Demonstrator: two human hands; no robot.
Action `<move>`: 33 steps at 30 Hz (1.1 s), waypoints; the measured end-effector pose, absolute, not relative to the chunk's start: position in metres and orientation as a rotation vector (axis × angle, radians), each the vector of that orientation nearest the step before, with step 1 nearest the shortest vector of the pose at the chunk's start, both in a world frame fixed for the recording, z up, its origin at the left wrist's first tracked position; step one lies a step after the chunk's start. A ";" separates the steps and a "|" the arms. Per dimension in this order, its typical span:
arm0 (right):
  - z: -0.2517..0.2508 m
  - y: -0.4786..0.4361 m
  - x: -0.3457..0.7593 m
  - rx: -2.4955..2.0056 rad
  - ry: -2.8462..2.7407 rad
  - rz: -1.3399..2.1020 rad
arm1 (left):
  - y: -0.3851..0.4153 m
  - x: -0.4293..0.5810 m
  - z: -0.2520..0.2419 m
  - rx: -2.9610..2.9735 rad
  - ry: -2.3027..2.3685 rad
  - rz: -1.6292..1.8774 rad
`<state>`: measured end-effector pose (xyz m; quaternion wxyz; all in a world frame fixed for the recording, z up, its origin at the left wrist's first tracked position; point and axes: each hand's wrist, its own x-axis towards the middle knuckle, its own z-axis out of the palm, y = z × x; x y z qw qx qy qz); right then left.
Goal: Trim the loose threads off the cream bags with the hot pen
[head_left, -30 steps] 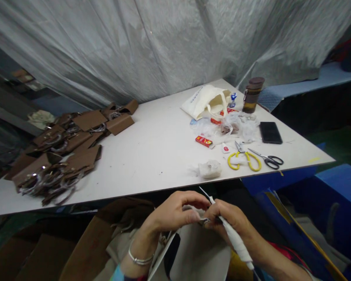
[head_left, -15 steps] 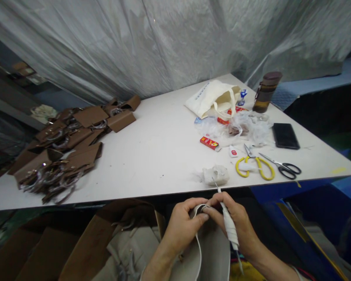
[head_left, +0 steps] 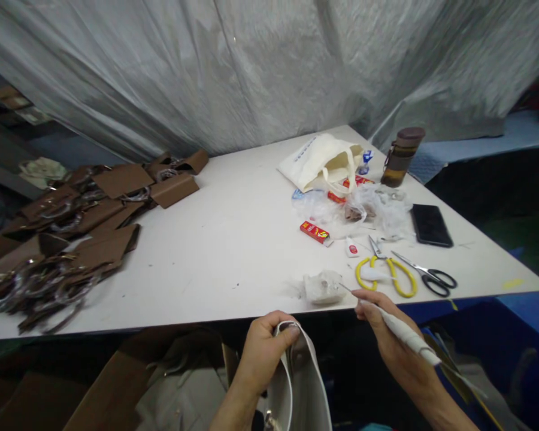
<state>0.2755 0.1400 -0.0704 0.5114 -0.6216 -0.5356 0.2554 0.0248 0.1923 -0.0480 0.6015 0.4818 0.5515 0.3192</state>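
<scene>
My left hand (head_left: 261,350) pinches the top rim of an off-white bag (head_left: 312,383), which hangs open below the table's front edge. Between the fingers of my right hand (head_left: 393,335) is an awl-like pointed tool (head_left: 411,340), its thick handle wrapped in white. The tool's thin metal tip points left, close to a whitish lump (head_left: 324,288) wrapped in clear plastic at the table edge. Whether the tip touches the lump I cannot tell.
On the white table (head_left: 220,239), brown bags (head_left: 121,179) are piled at left. To the right lie yellow-handled scissors (head_left: 404,281), black-handled scissors (head_left: 438,281), a phone (head_left: 431,225), a red box (head_left: 315,232), a cream tote (head_left: 317,161) and a bottle (head_left: 402,157). A carton (head_left: 112,371) stands below.
My right hand has moved away from the bag's rim, up and right, bringing the pointed tool beside the whitish lump. My left hand still grips the rim, slightly lower and further left.
</scene>
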 end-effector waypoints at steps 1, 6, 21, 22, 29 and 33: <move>-0.071 0.142 0.276 -1.508 -1.266 0.656 | 0.199 0.022 -0.050 1.030 1.269 0.764; -0.079 0.151 0.271 -1.477 -1.243 0.721 | 0.219 0.015 -0.056 0.768 1.250 0.790; -0.090 0.179 0.253 -1.403 -1.502 0.562 | 0.187 0.062 -0.076 1.137 1.338 0.556; -0.090 0.180 0.253 -1.399 -1.509 0.560 | 0.188 0.061 -0.075 1.136 1.341 0.550; -0.094 0.183 0.251 -1.399 -1.579 0.544 | 0.191 0.058 -0.072 1.124 1.370 0.557; -0.097 0.183 0.251 -1.401 -1.584 0.570 | 0.191 0.057 -0.070 1.140 1.352 0.537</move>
